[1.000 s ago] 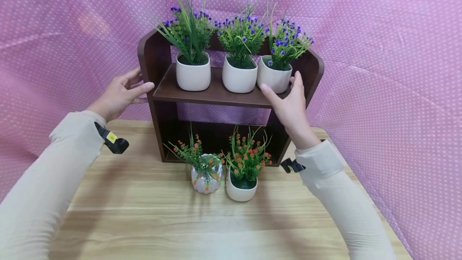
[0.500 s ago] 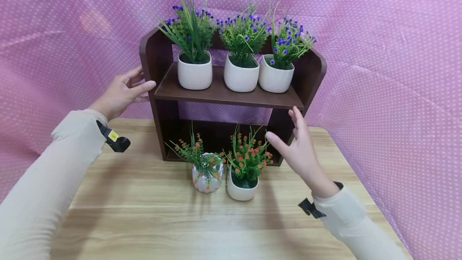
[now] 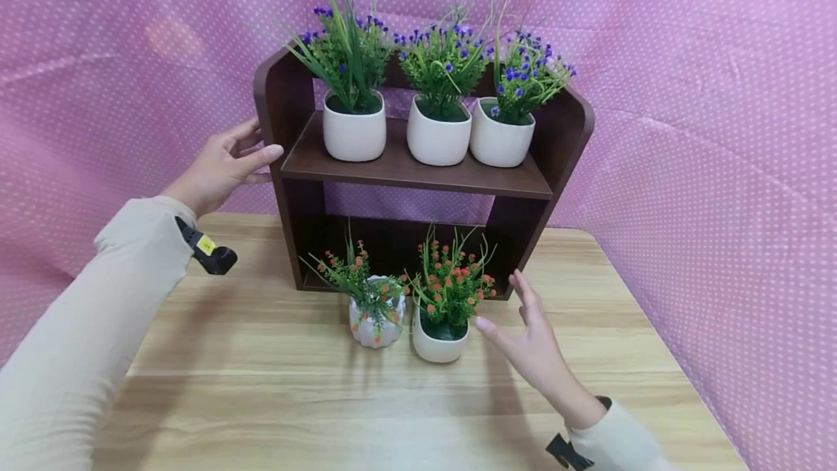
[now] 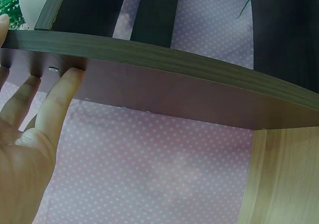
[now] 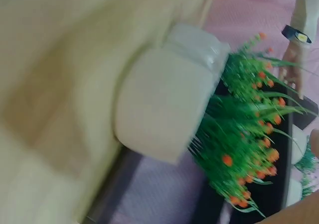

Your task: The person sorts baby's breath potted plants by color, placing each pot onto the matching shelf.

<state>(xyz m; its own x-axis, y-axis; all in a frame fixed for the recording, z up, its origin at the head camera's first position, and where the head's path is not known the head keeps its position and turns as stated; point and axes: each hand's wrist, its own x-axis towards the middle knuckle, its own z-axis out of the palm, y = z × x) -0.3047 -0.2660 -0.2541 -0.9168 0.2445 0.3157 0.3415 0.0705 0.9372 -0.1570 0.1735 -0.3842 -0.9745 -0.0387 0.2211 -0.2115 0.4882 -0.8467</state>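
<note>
A dark brown two-tier wooden shelf (image 3: pixel 418 179) stands on the table. My left hand (image 3: pixel 219 166) holds its left side panel (image 4: pixel 164 82), fingertips against the outer face and thumb over the front edge. My right hand (image 3: pixel 532 347) has its fingers and thumb spread, just right of a white pot (image 3: pixel 441 346) with orange artificial flowers (image 3: pixel 451 282); nothing is held. In the right wrist view that pot (image 5: pixel 162 104) is close and blurred. Left of it stands a white scalloped pot (image 3: pixel 375 325) with sparser orange flowers.
Three white pots with purple flowers stand on the upper shelf: the left pot (image 3: pixel 354 133), the middle pot (image 3: pixel 438 138) and the right pot (image 3: pixel 502 140). Behind hangs a pink dotted cloth (image 3: pixel 706 129). The light wood table (image 3: pixel 294 398) extends in front.
My right hand has left the right purple-flower pot on the upper shelf and come down beside the orange-flower pot on the table. My left hand stays at the shelf side.
</note>
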